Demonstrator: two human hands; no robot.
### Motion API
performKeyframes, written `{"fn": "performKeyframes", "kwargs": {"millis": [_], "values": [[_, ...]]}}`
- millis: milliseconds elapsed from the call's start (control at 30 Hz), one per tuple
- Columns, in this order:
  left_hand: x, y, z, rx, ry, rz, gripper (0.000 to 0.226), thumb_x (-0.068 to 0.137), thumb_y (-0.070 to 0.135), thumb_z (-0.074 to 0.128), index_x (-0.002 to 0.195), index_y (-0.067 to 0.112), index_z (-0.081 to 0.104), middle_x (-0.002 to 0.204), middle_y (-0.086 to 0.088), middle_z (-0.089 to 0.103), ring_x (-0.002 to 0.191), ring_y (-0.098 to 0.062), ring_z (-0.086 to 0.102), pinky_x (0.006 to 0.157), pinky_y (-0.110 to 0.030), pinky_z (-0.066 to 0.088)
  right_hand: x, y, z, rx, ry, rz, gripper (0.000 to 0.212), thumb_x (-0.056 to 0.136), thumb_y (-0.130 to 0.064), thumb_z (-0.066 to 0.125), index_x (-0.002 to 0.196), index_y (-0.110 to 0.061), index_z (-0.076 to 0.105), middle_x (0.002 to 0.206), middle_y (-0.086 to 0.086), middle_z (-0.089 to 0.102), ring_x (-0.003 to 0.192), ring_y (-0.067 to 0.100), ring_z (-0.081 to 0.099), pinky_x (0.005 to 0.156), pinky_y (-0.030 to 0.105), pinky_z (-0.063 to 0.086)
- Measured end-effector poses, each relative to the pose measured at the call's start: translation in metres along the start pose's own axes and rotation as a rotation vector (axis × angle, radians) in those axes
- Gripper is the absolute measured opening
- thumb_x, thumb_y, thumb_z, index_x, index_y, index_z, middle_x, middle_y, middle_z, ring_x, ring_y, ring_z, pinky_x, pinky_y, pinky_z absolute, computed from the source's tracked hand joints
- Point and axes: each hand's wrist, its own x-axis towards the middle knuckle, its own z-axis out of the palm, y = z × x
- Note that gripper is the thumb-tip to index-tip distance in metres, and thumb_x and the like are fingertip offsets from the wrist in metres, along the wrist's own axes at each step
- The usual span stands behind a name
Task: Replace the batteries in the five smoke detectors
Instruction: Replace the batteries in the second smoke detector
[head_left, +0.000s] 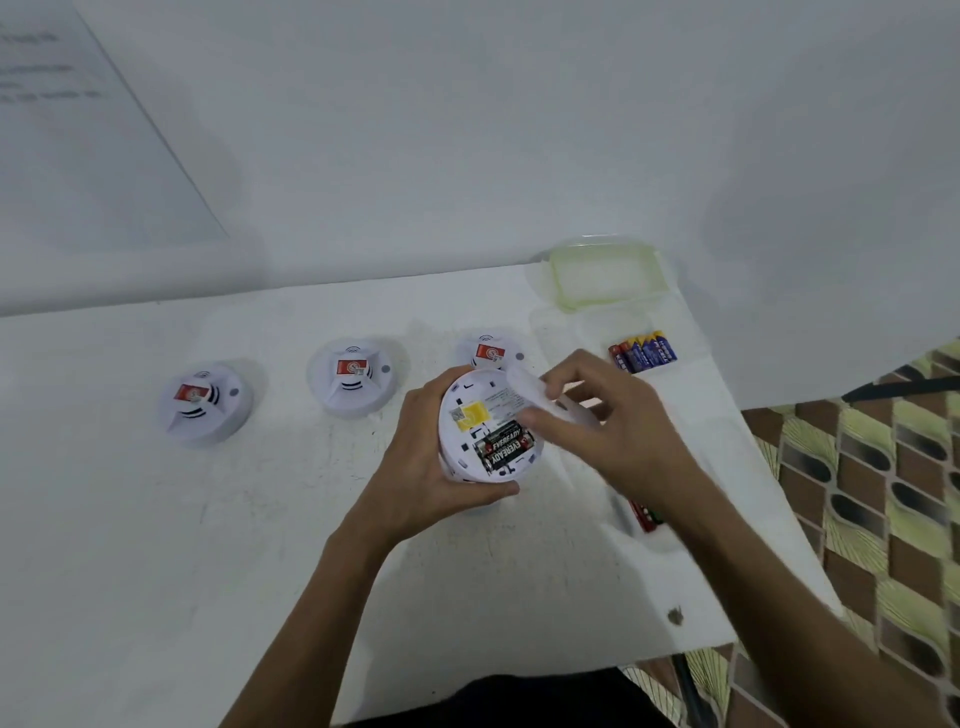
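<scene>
Upturned detector (485, 426) held above the table (156, 519), back off, two black batteries (506, 448) seated in its bay; old or new, cannot tell. Left hand (415, 467) cups it from the left, fingers curled round the rim. Right hand (618, 431), just right of the detector, pinches the white cover (530, 392). Three closed units (353, 376) sit left and beyond; a fifth unseen. Blue batteries (644, 352) lie beyond-right. Probably early: most work remains.

White table (156, 571) stood against a pale wall (467, 130); a sheet (67, 130) with blurred print showed at upper left, brown-and-green patterned floor tiles (857, 493) at right.
</scene>
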Motion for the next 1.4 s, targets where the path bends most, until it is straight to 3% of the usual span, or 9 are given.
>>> {"fn": "performKeyframes", "kwargs": {"millis": [133, 233, 500, 567, 700, 900, 1033, 1200, 1400], "values": [[0.000, 0.004, 0.003, -0.049, -0.055, -0.008, 0.075, 0.063, 0.061, 0.076, 0.124, 0.064, 0.032, 0.124, 0.051, 0.037, 0.119, 0.019, 0.040, 0.096, -0.003, 0.032, -0.011, 0.002, 0.039, -0.297, 0.223, -0.120, 0.035, 0.074, -0.059, 0.069, 0.094, -0.033, 0.059, 0.097, -0.008, 0.066, 0.087, 0.013, 0.061, 0.067, 0.027, 0.051], [-0.006, -0.004, 0.008, -0.087, -0.071, -0.091, 0.067, 0.056, 0.091, 0.051, 0.115, 0.082, 0.021, 0.123, 0.058, 0.028, 0.122, 0.023, 0.031, 0.110, -0.020, 0.024, -0.015, 0.015, 0.057, -0.590, 0.358, -0.260, 0.039, 0.088, -0.057, 0.054, 0.098, -0.023, 0.069, 0.106, 0.003, 0.066, 0.093, 0.020, 0.059, 0.068, 0.027, 0.051], [-0.005, -0.007, 0.007, -0.024, -0.020, -0.091, 0.073, 0.064, 0.076, 0.062, 0.124, 0.073, 0.020, 0.132, 0.048, 0.030, 0.130, -0.003, 0.036, 0.110, -0.033, 0.029, -0.020, 0.014, 0.062, -0.598, 0.418, -0.325, 0.034, 0.082, -0.045, 0.067, 0.097, -0.015, 0.074, 0.110, 0.008, 0.069, 0.095, 0.025, 0.062, 0.072, 0.033, 0.055], [-0.006, -0.009, 0.006, 0.008, -0.004, -0.072, 0.079, 0.067, 0.062, 0.068, 0.130, 0.066, 0.021, 0.135, 0.043, 0.031, 0.130, 0.001, 0.035, 0.111, -0.036, 0.030, -0.021, 0.012, 0.060, -0.569, 0.397, -0.333, 0.033, 0.081, -0.042, 0.066, 0.098, -0.015, 0.074, 0.111, 0.006, 0.069, 0.095, 0.024, 0.062, 0.072, 0.032, 0.054], [-0.009, -0.016, 0.009, -0.027, -0.012, -0.107, 0.082, 0.066, 0.079, 0.058, 0.134, 0.049, 0.024, 0.138, 0.039, 0.029, 0.130, 0.008, 0.031, 0.113, -0.040, 0.029, -0.019, 0.010, 0.059, -0.546, 0.413, -0.326, 0.035, 0.083, -0.045, 0.063, 0.098, -0.015, 0.074, 0.109, 0.006, 0.069, 0.094, 0.022, 0.062, 0.074, 0.021, 0.047], [-0.007, -0.010, 0.005, -0.060, -0.029, -0.140, 0.068, 0.059, 0.090, 0.050, 0.118, 0.080, 0.018, 0.127, 0.056, 0.026, 0.124, 0.020, 0.030, 0.111, -0.033, 0.023, -0.015, 0.012, 0.062, -0.541, 0.345, -0.294, 0.037, 0.083, -0.049, 0.063, 0.101, -0.018, 0.074, 0.109, 0.007, 0.065, 0.094, 0.022, 0.059, 0.070, 0.021, 0.045], [-0.008, -0.012, 0.004, -0.002, 0.001, -0.127, 0.076, 0.063, 0.083, 0.056, 0.127, 0.071, 0.016, 0.134, 0.047, 0.027, 0.130, 0.003, 0.034, 0.112, -0.034, 0.028, -0.015, 0.011, 0.062, -0.546, 0.269, -0.314, 0.040, 0.083, -0.049, 0.059, 0.105, -0.018, 0.073, 0.111, 0.008, 0.065, 0.093, 0.023, 0.060, 0.070, 0.021, 0.045], [-0.010, -0.012, 0.006, -0.079, -0.022, -0.207, 0.085, 0.058, 0.091, 0.048, 0.130, 0.054, 0.024, 0.135, 0.036, 0.029, 0.124, 0.019, 0.030, 0.115, -0.037, 0.023, -0.013, 0.008, 0.063, -0.503, 0.238, -0.226, 0.038, 0.077, -0.046, 0.067, 0.103, -0.019, 0.073, 0.109, 0.007, 0.065, 0.092, 0.023, 0.060, 0.070, 0.020, 0.041], [-0.012, -0.011, 0.008, -0.097, -0.058, -0.299, 0.100, 0.049, 0.096, 0.046, 0.124, 0.033, 0.025, 0.137, 0.013, 0.026, 0.136, -0.022, 0.030, 0.116, -0.036, 0.019, -0.016, -0.001, 0.064, -0.339, 0.152, -0.044, 0.035, 0.080, -0.040, 0.075, 0.110, -0.025, 0.069, 0.117, 0.003, 0.055, 0.104, 0.019, 0.051, 0.075, 0.012, 0.034]]}}
